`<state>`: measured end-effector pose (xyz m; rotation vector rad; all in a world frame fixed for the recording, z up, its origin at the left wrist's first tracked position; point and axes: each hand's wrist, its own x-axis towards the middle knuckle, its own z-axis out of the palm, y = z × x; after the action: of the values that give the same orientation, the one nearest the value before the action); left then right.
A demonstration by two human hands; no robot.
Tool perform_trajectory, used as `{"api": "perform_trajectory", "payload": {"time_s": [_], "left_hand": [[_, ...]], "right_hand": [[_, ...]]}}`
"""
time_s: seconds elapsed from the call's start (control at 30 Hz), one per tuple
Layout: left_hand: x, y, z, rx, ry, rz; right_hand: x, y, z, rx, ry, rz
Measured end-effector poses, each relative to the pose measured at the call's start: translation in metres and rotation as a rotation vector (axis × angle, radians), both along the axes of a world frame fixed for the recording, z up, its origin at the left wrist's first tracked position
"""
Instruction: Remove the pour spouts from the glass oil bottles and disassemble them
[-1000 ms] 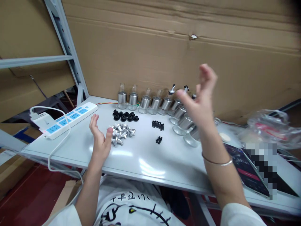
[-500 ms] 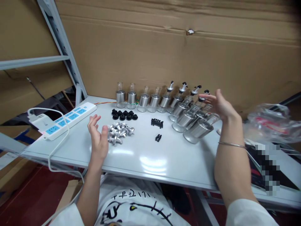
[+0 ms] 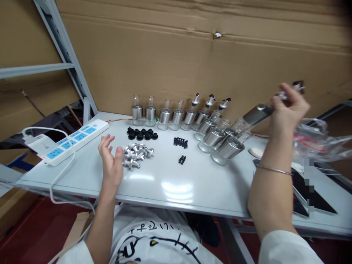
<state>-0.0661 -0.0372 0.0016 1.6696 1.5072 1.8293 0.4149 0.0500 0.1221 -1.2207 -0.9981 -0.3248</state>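
Note:
My right hand [image 3: 291,108] is closed round the neck of a glass-and-steel oil bottle [image 3: 257,114] with a pourer on top, held tilted at the right above the table. Its base is partly hidden behind other bottles. My left hand [image 3: 111,163] is open, fingers apart, beside a pile of silver pourer parts [image 3: 136,156]. Behind the pile sit several black ringed stoppers [image 3: 143,135]. Small black spout pieces [image 3: 180,142] lie mid-table, with tiny black pieces [image 3: 182,160] in front. Steel-sleeved bottles [image 3: 165,116] without pourers stand at the back, near bottles with pourers [image 3: 190,115].
A white power strip [image 3: 74,143] with a plugged-in cable lies on the left. To the right are clear plastic bags [image 3: 316,139], a white round object [image 3: 255,152] and a dark flat device [image 3: 316,194]. Cardboard [image 3: 165,55] walls the back of the white table [image 3: 154,194].
My right hand has closed on a bottle with a pourer and lifted it up and to the right out of the group. My left hand has stayed open by the silver parts.

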Motion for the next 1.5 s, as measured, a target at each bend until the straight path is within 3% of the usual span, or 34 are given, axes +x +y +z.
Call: {"api": "perform_trajectory", "payload": {"time_s": [0.1, 0.17, 0.27, 0.37, 0.5, 0.67, 0.9, 1.1, 1.23, 1.33, 1.5], "left_hand": [[0.0, 0.0, 0.0, 0.006, -0.008, 0.002], [0.0, 0.0, 0.0, 0.01, -0.017, 0.0], [0.0, 0.001, 0.001, 0.006, -0.028, -0.003], [0.0, 0.001, 0.001, 0.003, -0.03, 0.004], [0.0, 0.001, 0.001, 0.011, -0.026, 0.012], [0.0, 0.001, 0.001, 0.018, -0.026, 0.012], [0.0, 0.002, 0.001, 0.016, -0.02, 0.005], [0.0, 0.002, 0.0, 0.0, -0.008, -0.009], [-0.001, 0.002, 0.0, 0.0, -0.004, -0.01], [-0.002, 0.002, 0.0, 0.007, 0.005, -0.014], [-0.002, 0.003, -0.003, 0.022, 0.009, -0.013]], "right_hand": [[0.0, -0.027, 0.022, 0.192, -0.232, -0.081], [-0.009, -0.046, 0.032, 0.252, -0.266, -0.07], [-0.026, -0.061, 0.037, 0.155, -0.265, -0.002], [-0.036, -0.054, 0.032, 0.075, -0.245, 0.062], [-0.038, -0.029, 0.019, 0.087, -0.181, 0.171], [-0.037, -0.012, 0.007, 0.131, -0.158, 0.179], [-0.033, -0.015, 0.001, 0.082, -0.076, 0.084], [-0.03, -0.016, 0.002, -0.073, -0.006, 0.141], [-0.029, -0.01, -0.002, -0.154, 0.005, 0.308], [-0.029, -0.007, -0.006, -0.154, -0.013, 0.34], [-0.029, -0.003, 0.0, -0.081, 0.034, 0.247]]}}
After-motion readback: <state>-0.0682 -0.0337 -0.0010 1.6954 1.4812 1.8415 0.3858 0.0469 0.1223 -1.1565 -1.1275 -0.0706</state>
